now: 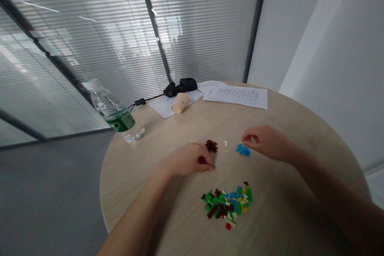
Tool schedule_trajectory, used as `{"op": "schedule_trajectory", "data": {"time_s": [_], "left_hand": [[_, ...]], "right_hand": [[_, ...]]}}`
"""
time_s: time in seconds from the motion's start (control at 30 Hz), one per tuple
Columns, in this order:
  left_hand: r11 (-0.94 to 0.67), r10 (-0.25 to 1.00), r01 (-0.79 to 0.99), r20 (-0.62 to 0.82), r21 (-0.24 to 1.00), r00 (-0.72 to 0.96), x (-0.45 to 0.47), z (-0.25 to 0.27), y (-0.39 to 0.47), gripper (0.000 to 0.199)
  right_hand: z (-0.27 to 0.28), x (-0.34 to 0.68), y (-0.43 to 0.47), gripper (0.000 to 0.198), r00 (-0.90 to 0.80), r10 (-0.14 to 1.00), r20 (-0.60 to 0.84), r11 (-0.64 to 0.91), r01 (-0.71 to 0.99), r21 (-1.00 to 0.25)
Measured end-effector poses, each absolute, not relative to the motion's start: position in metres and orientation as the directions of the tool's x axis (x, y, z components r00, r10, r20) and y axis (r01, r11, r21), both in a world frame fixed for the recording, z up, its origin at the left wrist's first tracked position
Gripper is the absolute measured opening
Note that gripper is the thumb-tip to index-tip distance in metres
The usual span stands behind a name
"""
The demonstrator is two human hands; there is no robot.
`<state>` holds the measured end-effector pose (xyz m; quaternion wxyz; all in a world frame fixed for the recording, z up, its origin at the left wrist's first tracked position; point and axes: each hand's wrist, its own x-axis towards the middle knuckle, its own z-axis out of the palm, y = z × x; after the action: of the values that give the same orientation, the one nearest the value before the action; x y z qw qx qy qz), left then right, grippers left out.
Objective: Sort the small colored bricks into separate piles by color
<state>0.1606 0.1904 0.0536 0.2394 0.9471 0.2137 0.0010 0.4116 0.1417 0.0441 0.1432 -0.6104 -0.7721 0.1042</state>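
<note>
Mixed toy bricks (226,205) are heaped on the round table (127,172), with brown bricks (212,146) and blue bricks (244,151) piled farther back. The left hand (189,159) is kinda curled, fingertips pinched in, beside the brown lot; the right hand (265,141) is loosely pinched by the blue. Whether anything's gripped can't be told.

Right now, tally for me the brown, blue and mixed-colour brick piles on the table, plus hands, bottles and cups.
Brown brick pile: 1
Blue brick pile: 1
Mixed-colour brick pile: 1
Hands: 2, left hand and right hand
Bottle: 1
Cup: 1
Total: 7
</note>
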Motion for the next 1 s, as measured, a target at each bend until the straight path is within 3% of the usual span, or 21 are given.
{"op": "schedule_trajectory", "data": {"time_s": [0.33,0.8,0.9,1.0], "left_hand": [[-0.801,0.490,0.457,-0.016,0.387,0.872,0.157,0.059,0.191,0.012],[-0.793,0.490,0.463,-0.037,0.395,0.871,0.157,0.058,0.192,0.012],[-0.797,0.478,0.444,-0.022,0.410,0.878,0.157,0.057,0.192,0.013],[-0.799,0.463,0.426,-0.018,0.425,0.886,0.158,0.057,0.192,0.014]], "right_hand": [[0.038,0.414,0.146,0.026,-0.200,0.980,0.000,0.192,0.940,-0.282],[0.037,0.415,0.147,0.026,-0.186,0.981,0.059,0.195,0.940,-0.280],[0.038,0.413,0.144,0.022,-0.235,0.963,0.130,0.266,0.896,-0.355],[0.040,0.404,0.137,0.015,-0.456,0.884,0.106,0.448,0.758,-0.474]]}}
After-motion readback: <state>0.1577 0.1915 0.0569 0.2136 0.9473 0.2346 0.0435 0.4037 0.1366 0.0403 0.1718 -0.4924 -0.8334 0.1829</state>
